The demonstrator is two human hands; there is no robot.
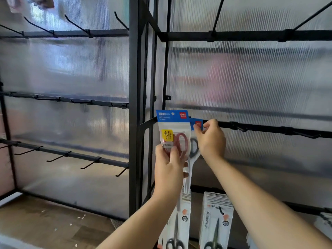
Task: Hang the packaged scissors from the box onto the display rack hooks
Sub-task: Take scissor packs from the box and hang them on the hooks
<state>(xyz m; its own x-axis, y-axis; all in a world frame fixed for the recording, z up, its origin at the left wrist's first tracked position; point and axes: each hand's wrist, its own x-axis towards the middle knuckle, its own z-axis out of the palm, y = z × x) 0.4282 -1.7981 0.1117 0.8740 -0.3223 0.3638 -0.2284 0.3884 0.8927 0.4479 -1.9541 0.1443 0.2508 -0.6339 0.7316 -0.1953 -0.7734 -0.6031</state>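
The scissors pack (pixel 173 130) has a blue top (with a yellow sticker) and red handles. The rack (pixel 133 105) is black.

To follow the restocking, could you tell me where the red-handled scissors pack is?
Head view, centre: the left hand grips the red-handled scissors pack, just left of the grey-handled pack the right hand pinches.

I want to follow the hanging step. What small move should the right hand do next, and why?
Probably push the header of the grey-handled pack onto a hook: the right hand pinches that blue header at the rail, while the left hand only holds the red-handled pack. The hook there is hidden.
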